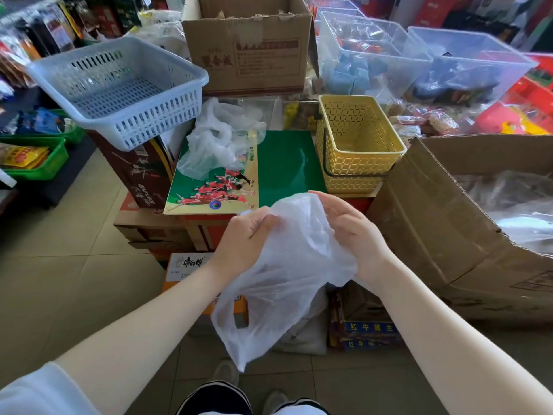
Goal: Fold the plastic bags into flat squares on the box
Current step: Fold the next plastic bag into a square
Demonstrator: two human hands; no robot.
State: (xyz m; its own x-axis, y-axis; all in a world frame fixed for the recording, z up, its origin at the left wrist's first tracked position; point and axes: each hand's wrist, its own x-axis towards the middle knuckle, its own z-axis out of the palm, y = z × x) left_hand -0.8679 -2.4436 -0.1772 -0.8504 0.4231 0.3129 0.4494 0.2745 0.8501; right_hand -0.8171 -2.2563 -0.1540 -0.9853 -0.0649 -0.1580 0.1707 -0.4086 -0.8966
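At frame centre, the left hand (250,232) and right hand (351,227) each clutch a translucent plastic bag (287,265), below the green box (284,166)

This is a small grocery shop. Around the green printed box (284,166), stock crowds every side: clear plastic bins (371,52) of packaged goods behind it, green crates (36,163) of snack packets on the tiled floor to its left, and stacked cardboard cartons (248,55) behind and beneath it.
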